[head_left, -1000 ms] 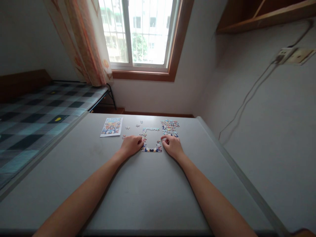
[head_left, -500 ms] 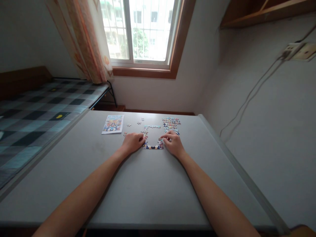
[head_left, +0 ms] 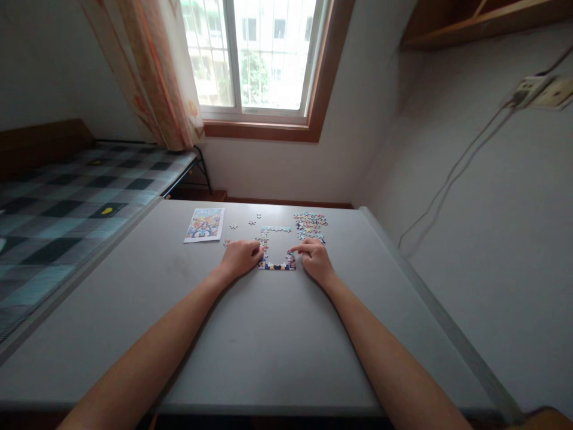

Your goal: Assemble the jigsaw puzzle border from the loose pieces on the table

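Note:
A partly joined jigsaw puzzle border (head_left: 277, 267) lies flat on the grey table, a rectangle of joined pieces around bare tabletop. My left hand (head_left: 242, 258) rests against its left side with curled fingers; whether a piece is under or between them is hidden. On the opposite side, my right hand (head_left: 316, 258) has its index finger stretched out, the tip touching a puzzle piece (head_left: 290, 254) on the border's right side. The other right fingers are folded, with nothing visible in them. Just beyond that hand lies a spread of loose puzzle pieces (head_left: 310, 222).
A printed picture sheet (head_left: 205, 225) lies at the table's far left. Several single pieces (head_left: 233, 226) are scattered between it and the border. A bed with a checked cover (head_left: 89, 197) stands to the left; a wall (head_left: 483, 197) runs along the right.
My right index finger has straightened out from a more bent, pinch-like pose and now points at the border's right side. My left hand stays in place.

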Tool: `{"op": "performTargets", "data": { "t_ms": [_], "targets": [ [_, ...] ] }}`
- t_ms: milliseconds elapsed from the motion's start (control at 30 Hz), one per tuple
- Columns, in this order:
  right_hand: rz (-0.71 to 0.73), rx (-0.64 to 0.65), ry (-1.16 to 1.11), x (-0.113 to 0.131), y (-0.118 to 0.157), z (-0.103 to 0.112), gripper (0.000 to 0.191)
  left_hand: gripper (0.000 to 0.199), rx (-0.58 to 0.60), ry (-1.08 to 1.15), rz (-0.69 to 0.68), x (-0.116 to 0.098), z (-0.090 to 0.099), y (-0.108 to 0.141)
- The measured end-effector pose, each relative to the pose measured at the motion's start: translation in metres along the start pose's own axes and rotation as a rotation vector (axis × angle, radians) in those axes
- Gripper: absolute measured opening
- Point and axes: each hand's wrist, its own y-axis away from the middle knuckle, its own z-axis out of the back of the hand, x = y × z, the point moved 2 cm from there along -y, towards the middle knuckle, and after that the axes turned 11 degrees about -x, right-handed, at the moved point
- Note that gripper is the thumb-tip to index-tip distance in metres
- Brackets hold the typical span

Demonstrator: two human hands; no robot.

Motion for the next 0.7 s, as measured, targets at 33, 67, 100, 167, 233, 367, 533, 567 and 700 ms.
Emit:
{"op": "performTargets", "data": {
  "t_ms": [33,67,100,167,233,367,533,567,700],
  "targets": [
    [0.013,0.008,-0.001,0.000,0.000,-0.001,0.045,0.044,-0.003,0.002,-0.004,0.000,0.000,0.000],
    [0.022,0.015,0.003,-0.001,0.000,-0.001,0.046,0.044,-0.008,0.004,-0.008,0.000,0.000,0.000],
    [0.029,0.022,0.010,-0.002,0.000,-0.002,0.046,0.043,-0.012,0.006,-0.010,0.000,0.000,0.000],
    [0.035,0.036,0.029,-0.003,0.001,-0.003,0.045,0.043,-0.018,0.011,-0.013,0.001,-0.001,0.000],
    [0.035,0.045,0.044,-0.003,0.001,-0.004,0.043,0.042,-0.024,0.018,-0.015,0.001,-0.002,0.000],
    [0.046,0.070,0.079,-0.004,0.001,-0.007,0.037,0.042,-0.037,0.024,-0.021,0.002,-0.004,0.000],
    [0.065,0.033,0.059,0.000,0.000,-0.006,0.033,0.042,-0.026,0.010,-0.020,0.001,-0.003,0.000],
    [0.057,0.006,0.022,0.000,0.000,-0.005,0.034,0.042,-0.025,0.009,-0.019,0.001,-0.002,0.000],
    [-0.116,-0.136,-0.096,-0.003,-0.001,0.002,0.031,0.040,-0.038,0.013,-0.055,-0.001,-0.002,0.000]
  ]
}}
